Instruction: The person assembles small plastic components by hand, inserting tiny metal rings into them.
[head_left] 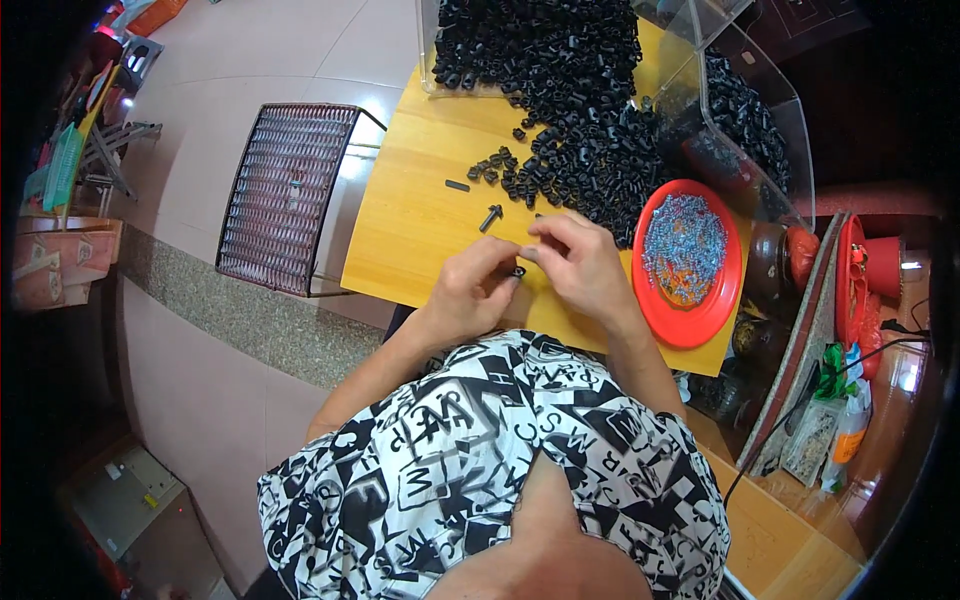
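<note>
- My left hand (478, 290) pinches a small black piece (518, 271) at its fingertips, low over the yellow tabletop (420, 210).
- My right hand (580, 262) is curled, its fingertips just beside that piece on the right; I cannot tell whether it holds anything.
- The piece lies between both grips, nearer the left; its long axis is too small to read.
- A loose black peg (490, 217) lies just beyond the left hand.
- The black heap (590, 150) and the red dish of small screws (690, 262) sit to the right.
</note>
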